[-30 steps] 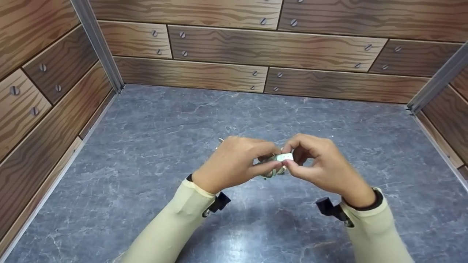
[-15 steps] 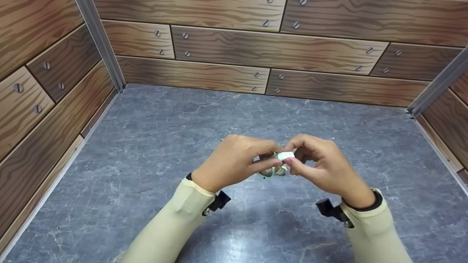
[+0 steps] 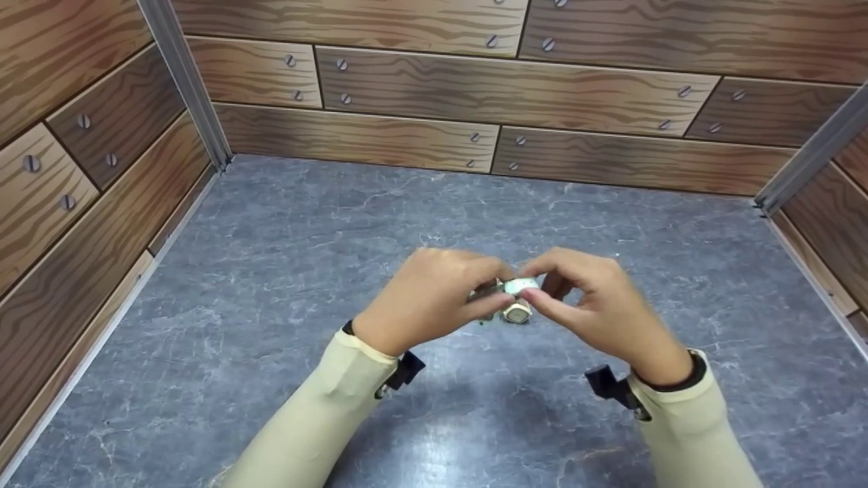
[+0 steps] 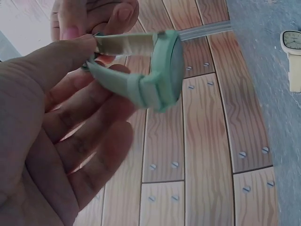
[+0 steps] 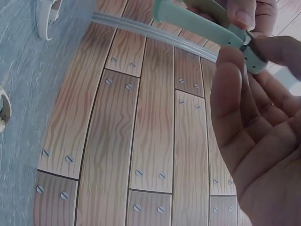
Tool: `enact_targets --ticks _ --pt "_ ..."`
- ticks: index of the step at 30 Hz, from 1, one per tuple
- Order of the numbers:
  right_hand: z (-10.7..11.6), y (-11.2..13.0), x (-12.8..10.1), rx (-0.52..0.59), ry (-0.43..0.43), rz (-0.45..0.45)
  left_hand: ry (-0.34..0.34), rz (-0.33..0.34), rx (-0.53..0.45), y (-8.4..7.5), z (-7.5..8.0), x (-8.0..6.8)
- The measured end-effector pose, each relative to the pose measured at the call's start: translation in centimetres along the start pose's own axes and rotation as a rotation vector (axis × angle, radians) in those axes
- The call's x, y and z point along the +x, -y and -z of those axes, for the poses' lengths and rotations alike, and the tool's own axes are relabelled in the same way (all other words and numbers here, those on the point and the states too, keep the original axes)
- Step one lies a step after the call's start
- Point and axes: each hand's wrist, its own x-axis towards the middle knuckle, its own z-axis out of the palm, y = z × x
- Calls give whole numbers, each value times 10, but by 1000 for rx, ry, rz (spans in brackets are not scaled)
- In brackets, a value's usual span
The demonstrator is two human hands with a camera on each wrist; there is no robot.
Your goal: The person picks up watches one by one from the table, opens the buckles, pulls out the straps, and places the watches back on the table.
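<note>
A mint-green wristwatch [image 4: 167,70] is held up between both hands, its strap looped round so that the two ends meet at the buckle. My left hand [image 3: 434,298] pinches the strap near the buckle between thumb and fingers. From the other side my right hand [image 3: 586,301] pinches the strap end [image 3: 521,286] with thumb and forefinger. The strap [image 5: 202,26] runs away from the right fingertips in the right wrist view. Fingers partly cover the buckle. In the head view the hands hide most of the watch.
A cream-strapped watch [image 4: 292,44] lies on the grey marbled table [image 3: 325,217]. White watch parts show at the left of the right wrist view, including a pale strap [image 5: 44,21] and a cut-off watch [image 5: 3,110]. Wood-patterned walls [image 3: 407,81] enclose the table.
Both hands have shifted slightly left with the mint-green watch. A round pale watch face now shows just below the hands in the head view.
</note>
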Motion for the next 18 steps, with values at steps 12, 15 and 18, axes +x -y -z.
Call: enact_targets --ticks 12,15,18 --pt "2 2 -2 -81 38 -7 69 26 -10 -1 -6 0" --pt "2 2 -2 -89 29 -2 54 17 -10 0 -6 0" --pt "2 3 -2 -93 14 -8 25 8 -9 1 -6 0"
